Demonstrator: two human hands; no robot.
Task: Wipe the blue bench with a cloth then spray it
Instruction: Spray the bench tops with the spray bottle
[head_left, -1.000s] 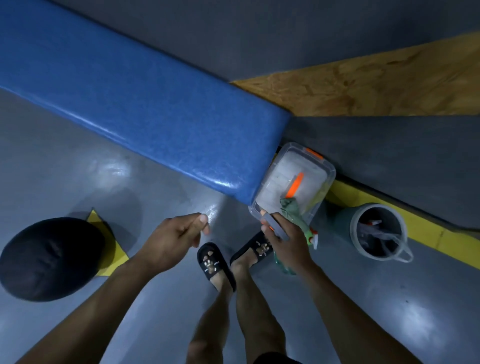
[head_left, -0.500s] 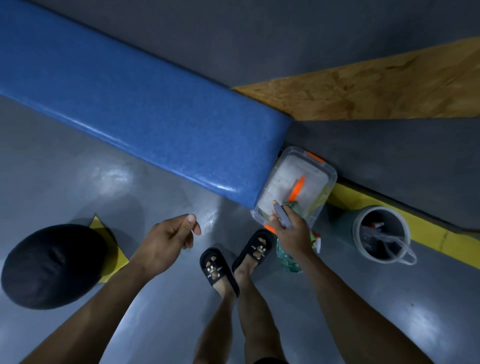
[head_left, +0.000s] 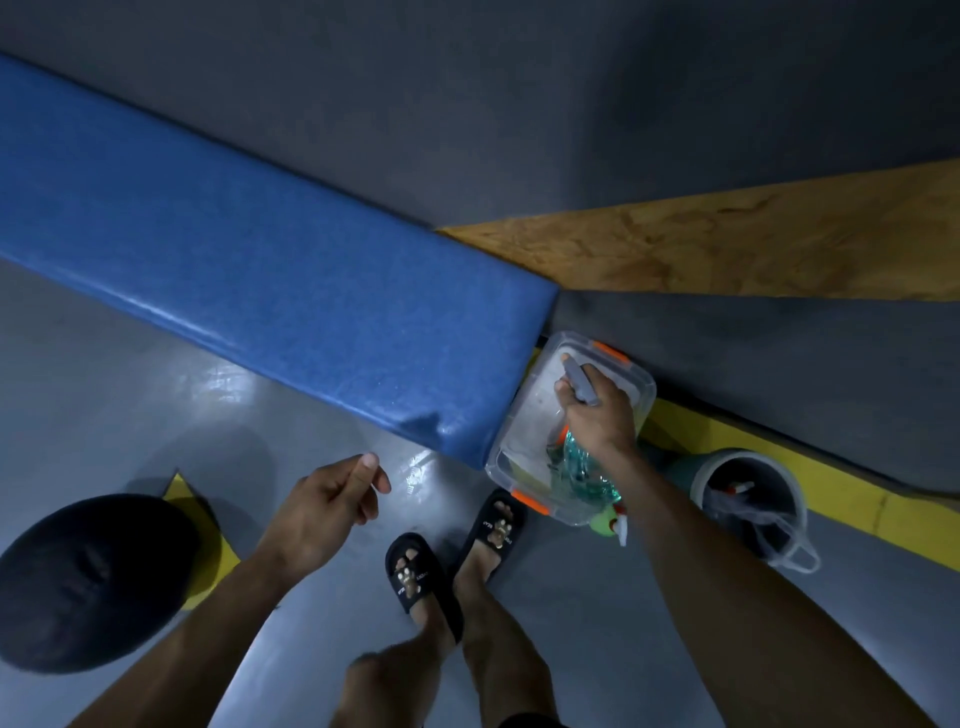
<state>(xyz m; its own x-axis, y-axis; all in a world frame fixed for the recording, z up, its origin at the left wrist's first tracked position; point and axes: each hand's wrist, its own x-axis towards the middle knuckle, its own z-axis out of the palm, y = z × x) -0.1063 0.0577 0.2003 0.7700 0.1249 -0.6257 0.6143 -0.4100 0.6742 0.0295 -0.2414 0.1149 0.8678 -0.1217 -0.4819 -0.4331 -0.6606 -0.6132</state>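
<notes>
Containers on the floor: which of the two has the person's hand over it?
The clear box with orange clips, at the blue bench's end. The right hand is over it; the round grey bucket stands untouched further right.

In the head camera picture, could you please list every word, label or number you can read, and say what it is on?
Sandals: small pale lettering on each strap, too small and blurred to read.
Bench, plastic box, bottle under the right hand, bucket: no lettering visible.
Nothing in this picture can be read.
</notes>
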